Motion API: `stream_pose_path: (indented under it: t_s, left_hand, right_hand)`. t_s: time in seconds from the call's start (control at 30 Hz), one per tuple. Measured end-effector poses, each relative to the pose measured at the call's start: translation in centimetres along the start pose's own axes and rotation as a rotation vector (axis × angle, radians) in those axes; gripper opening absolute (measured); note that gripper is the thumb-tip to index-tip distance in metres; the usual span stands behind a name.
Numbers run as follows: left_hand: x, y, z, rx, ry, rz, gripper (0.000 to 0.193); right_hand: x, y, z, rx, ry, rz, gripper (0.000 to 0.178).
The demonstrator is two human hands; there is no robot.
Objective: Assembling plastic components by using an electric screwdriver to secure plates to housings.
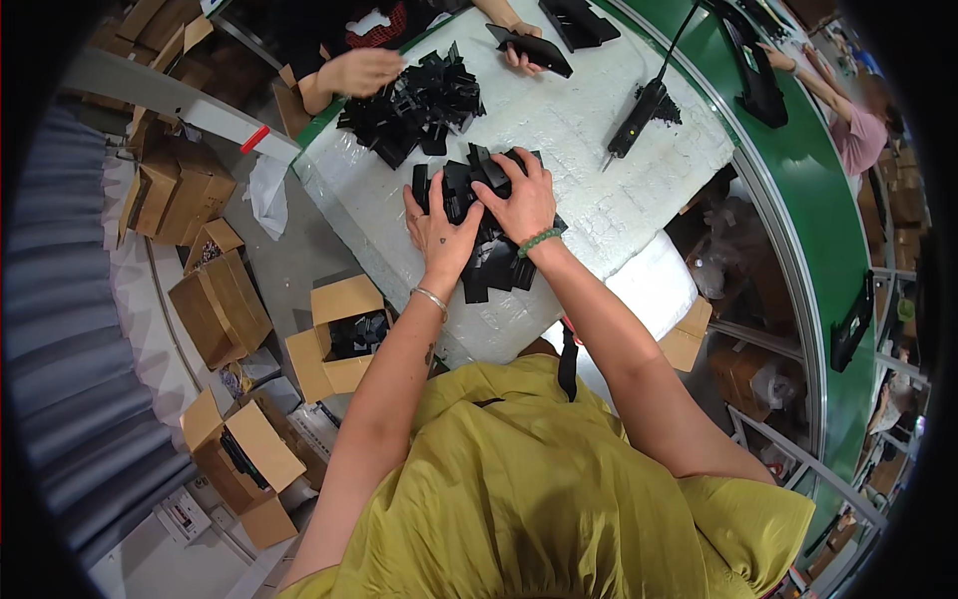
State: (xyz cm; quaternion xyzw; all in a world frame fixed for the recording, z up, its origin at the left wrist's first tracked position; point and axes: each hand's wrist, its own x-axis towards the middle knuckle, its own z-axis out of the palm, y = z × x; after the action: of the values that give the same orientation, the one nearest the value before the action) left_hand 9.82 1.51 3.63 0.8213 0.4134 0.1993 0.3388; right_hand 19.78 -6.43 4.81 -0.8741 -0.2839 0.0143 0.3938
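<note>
A heap of flat black plastic parts lies on the white-covered table in front of me. My left hand reaches into its left side, thumb and fingers curled around some of the parts. Close beside it, my right hand grips parts at the heap's upper right, its fingers spread over them. How many pieces each hand has is hidden by the overlap. Just beyond my hands sits a larger pile of similar black parts.
Across the table a person's hand hovers by the far pile; the other holds a black panel. A black electric screwdriver lies right of centre, near small dark screws. Cardboard boxes stand at left. A green conveyor curves past the right.
</note>
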Motion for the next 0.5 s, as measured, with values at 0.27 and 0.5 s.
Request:
stream_pose_path:
  t_s: [0.27, 0.5]
  left_hand:
    - [-0.9, -0.8, -0.7, 0.063, -0.036, 0.109, 0.079]
    - [-1.8, -0.9, -2.5, -0.051, -0.005, 0.089, 0.076]
  right_hand:
    - [0.4, 1.3, -0.7, -0.1, -0.035, -0.161, 0.046]
    - [0.5, 3.2, -3.4, 0.019, -0.004, -0.188, 0.039]
